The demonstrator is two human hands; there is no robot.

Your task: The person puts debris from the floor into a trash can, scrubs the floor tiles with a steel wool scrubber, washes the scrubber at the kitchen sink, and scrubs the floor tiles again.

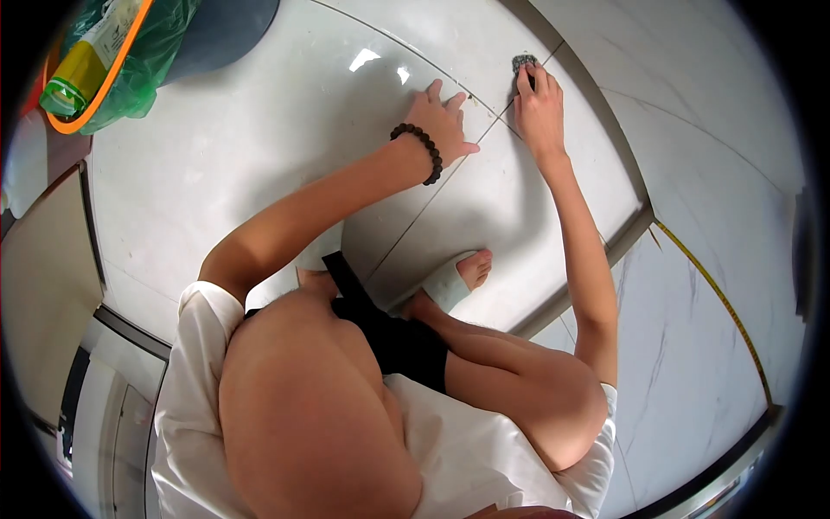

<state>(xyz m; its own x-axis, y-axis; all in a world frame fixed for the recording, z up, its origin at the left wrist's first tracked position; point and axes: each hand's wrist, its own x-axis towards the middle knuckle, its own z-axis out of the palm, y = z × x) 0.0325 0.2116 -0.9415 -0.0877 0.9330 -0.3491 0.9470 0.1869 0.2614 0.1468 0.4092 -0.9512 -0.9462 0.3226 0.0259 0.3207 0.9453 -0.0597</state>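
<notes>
At the upper left, an orange-rimmed bin (pixel 111 85) holds a packet (pixel 78 80) coloured yellow and green, and a green plastic bag (pixel 156 65) hangs over its edge, with a grey rounded object (pixel 226 36) just beside it. Below them, along the left side, there is a beige panel (pixel 47 285) with a dark edge. On the right, a narrow yellow strip (pixel 724 298) with dark marks curves across white panels (pixel 692 363) veined in grey, and a dark object (pixel 803 259) too blurred to identify sits near the far edge.
</notes>
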